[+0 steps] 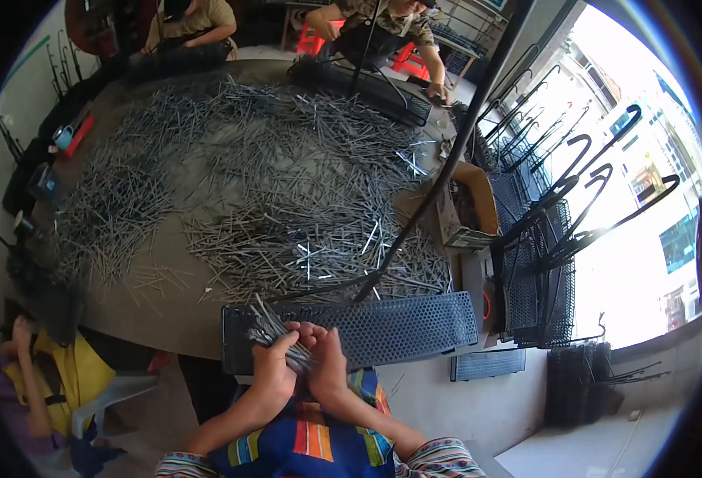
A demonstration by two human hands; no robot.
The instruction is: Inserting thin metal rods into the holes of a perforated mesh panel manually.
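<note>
Close in front of my body, a bundle of thin grey rods [268, 325] slants up and to the left between my hands. My left hand [273, 368] is closed round it, thumb on top. My right hand [327, 365] meets it from the other side, fingers curled in at the bundle's lower part; its palm side is partly hidden. Just beyond both hands lies a long dark tray of perforated metal mesh [398, 327] at the table's near edge. A long black rod [422, 211] rises from behind the tray toward the upper right.
Loose grey rods [247, 175] cover much of the round table [168, 319]. A cardboard box [474, 203] stands at the right edge, beside hanging mesh trays with hooked rods [538, 271]. Two people [387, 32] work across the table; another person [28, 382] sits at lower left.
</note>
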